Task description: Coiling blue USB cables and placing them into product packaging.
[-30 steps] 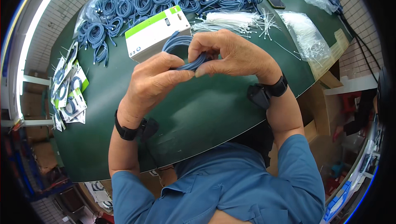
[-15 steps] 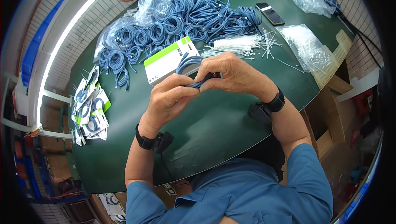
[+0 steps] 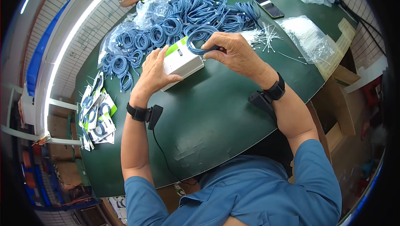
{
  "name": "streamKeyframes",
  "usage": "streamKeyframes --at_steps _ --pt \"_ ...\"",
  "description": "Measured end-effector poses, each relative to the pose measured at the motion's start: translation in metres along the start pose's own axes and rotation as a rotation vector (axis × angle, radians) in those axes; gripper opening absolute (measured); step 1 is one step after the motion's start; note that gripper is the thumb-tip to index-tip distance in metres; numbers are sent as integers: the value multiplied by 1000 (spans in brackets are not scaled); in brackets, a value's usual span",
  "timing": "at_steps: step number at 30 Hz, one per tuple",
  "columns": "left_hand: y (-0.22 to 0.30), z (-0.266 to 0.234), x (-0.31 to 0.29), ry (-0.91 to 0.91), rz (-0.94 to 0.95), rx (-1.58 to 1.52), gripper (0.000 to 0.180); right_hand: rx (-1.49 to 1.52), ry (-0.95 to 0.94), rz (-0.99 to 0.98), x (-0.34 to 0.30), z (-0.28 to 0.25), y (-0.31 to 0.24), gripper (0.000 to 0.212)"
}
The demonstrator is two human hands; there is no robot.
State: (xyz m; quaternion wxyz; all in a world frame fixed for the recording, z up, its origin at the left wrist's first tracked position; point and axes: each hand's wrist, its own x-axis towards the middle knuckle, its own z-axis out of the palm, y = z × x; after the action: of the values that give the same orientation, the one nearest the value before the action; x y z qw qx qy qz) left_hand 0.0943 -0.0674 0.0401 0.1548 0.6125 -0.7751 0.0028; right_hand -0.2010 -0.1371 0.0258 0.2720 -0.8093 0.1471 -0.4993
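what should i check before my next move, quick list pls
1. Right hand has hold of the coil of blue cable: ok, thumb and fingers pinch it.
2. Coil fully tied: cannot tell, the fingers cover part of it.
3. Left hand gripping the white-and-green package firmly: cannot tell, thumb and fingers are spread at its left end.
4. Coil clear of the package: cannot tell, they overlap in this view.
5. Phone away from both hands: ok, it lies farther back on the table.
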Motion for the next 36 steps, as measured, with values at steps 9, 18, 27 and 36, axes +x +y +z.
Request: streamKeyframes --at_steps 9,18,27,36 --pt "-16 -6 3 -103 -38 -158 96 22 21 16 0 4 0 19" --pt "9 -32 -31 378 185 83 28 146 57 45 0 4 -12 20" --pt "103 -1 -105 242 109 73 10 92 -135 -94 -15 44 -38 27" --pt "86 18 -107 417 117 -174 19 -80 -101 -106 -30 74 -34 25"
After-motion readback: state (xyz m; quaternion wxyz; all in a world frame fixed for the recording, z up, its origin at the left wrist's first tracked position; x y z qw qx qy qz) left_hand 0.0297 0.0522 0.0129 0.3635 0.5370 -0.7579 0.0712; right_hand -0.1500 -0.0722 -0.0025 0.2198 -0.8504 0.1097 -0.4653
